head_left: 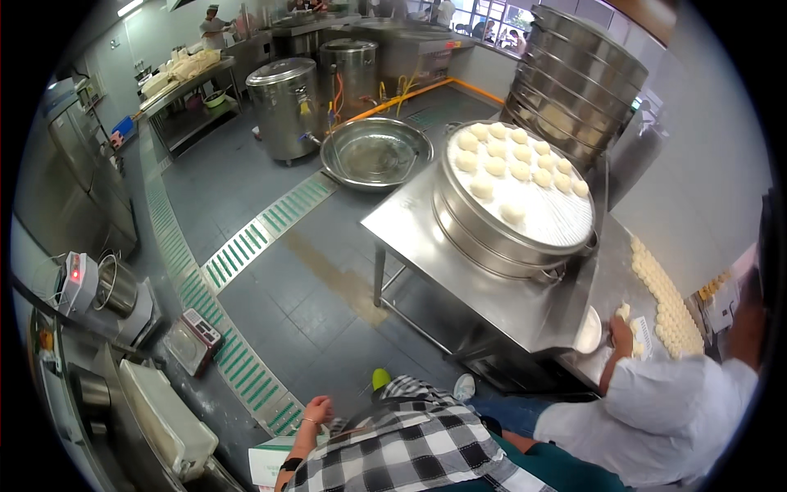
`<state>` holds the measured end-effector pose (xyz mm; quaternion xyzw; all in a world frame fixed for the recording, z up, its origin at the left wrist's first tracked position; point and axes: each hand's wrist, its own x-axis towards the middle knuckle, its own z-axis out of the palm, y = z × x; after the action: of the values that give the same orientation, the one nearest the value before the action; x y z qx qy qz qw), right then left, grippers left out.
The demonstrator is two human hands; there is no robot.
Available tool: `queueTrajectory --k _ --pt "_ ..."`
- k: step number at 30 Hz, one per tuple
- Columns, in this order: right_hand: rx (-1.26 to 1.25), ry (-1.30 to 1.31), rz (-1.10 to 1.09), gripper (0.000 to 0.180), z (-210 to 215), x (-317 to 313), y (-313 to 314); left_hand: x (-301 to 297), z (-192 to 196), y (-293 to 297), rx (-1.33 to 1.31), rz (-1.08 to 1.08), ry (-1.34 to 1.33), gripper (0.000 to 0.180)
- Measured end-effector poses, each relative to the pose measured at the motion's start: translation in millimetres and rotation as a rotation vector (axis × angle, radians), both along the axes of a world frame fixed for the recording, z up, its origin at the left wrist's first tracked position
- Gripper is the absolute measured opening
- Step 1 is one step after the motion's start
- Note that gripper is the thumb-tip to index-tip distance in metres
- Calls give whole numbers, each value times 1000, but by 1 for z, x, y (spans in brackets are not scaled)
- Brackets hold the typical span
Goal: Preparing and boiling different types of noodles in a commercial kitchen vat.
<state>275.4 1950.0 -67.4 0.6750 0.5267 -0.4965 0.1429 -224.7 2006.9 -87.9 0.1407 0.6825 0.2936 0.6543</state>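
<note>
My left hand [316, 407] comes up from the lower edge with a bracelet and a watch on the wrist. Its fingers are curled and I see nothing in it. It hovers above a white box [269, 461], beside my checked shirt [410, 447]. My right hand is out of view. On the steel table [443, 262] stands a round steamer tray [512, 215] with several pale dough buns [516, 156]. At the right a co-worker in white rests a hand [620, 334] on dough pieces, next to rows of small dough balls [666, 305].
A tall stack of steel steamers [574, 78] stands behind the tray. A wide steel basin [375, 153] sits at the table's far end, two steel barrels [285, 107] beyond it. Green drain grates [246, 246] cross the grey floor. A scale [193, 340] and a mixer [94, 287] stand at the left.
</note>
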Motion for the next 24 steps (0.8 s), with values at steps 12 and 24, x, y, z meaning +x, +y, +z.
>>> queueTrajectory --k 12,24 --pt "187 19 534 29 -1 -231 379 -122 34 62 378 -203 66 37" --pt "241 -5 462 29 35 -454 520 -333 53 248 438 -230 -20 39"
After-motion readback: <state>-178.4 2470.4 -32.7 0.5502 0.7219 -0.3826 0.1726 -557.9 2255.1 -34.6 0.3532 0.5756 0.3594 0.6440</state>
